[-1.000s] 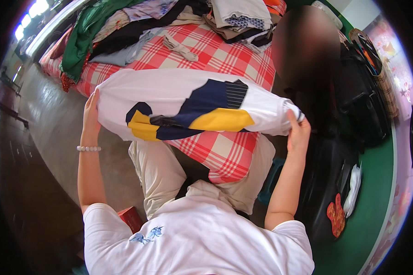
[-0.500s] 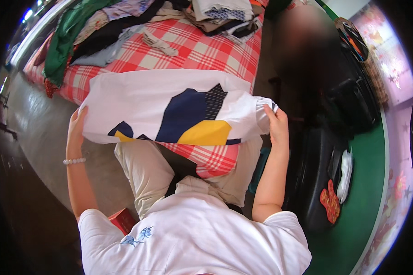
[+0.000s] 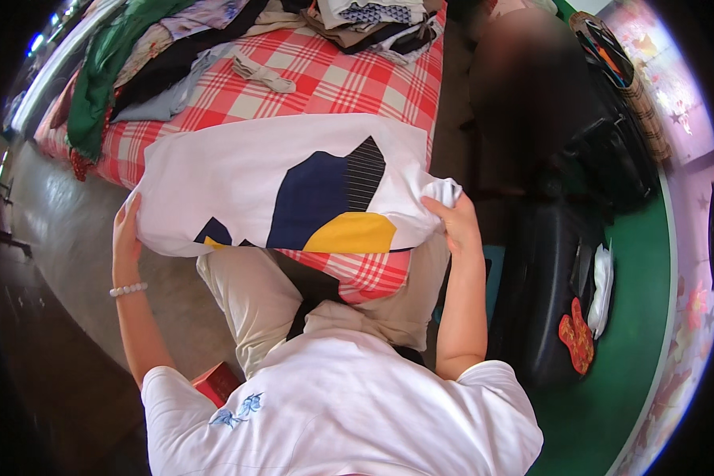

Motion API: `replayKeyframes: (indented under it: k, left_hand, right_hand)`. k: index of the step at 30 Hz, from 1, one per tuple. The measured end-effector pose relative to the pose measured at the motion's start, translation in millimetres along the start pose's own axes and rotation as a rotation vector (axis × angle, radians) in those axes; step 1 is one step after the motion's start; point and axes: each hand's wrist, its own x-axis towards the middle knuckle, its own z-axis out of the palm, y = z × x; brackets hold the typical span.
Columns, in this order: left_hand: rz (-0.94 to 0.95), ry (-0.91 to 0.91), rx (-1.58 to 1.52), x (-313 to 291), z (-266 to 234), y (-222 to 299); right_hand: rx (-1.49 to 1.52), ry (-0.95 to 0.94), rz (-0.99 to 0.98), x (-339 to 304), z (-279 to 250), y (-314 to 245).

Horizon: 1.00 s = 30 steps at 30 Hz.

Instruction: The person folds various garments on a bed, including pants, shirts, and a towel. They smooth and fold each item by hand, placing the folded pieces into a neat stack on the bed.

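Note:
A white shirt (image 3: 214, 163) with navy, yellow and pinstriped patches is stretched crosswise above my lap, its far part over the near end of the bed. It looks folded lengthwise into a wide band. My left hand (image 3: 127, 224), with a pale bead bracelet at the wrist, grips the left end; its fingertips are partly hidden by the cloth. At the opposite end my right hand (image 3: 456, 220) pinches a bunched bit of white fabric with dark stripes between thumb and fingers.
A red-and-white checked bed cover (image 3: 325, 79) bears a small cream cloth item (image 3: 262, 75), a heap of loose clothes (image 3: 151, 83) at the far left and a folded stack (image 3: 373, 24) at the back. A dark padded seat (image 3: 551, 293) stands on the right. A red box (image 3: 216, 382) lies at lower left.
My right hand has moved a little left and down, and the shirt's right end is more bunched. My left hand still grips its end, slightly lower. The whole view has shifted slightly.

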Motion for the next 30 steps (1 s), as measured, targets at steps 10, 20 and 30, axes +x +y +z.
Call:
replayKeyframes:
  k: [10, 20, 30]
  left_hand:
    - [0.559, 0.030, -0.412, -13.4, -4.0, 86.3]
    - [0.622, 0.144, -0.486, -7.6, 0.0, 180.5]
    - [0.100, 0.049, 0.116, 151.5, 93.3, 115.1]
  right_hand:
    - [0.025, 0.344, -0.668, -23.4, -9.8, -110.1]
    - [0.174, 0.228, -0.585, -37.1, -14.7, -192.4]
    - [0.277, -0.352, 0.056, 215.9, -3.4, -89.3]
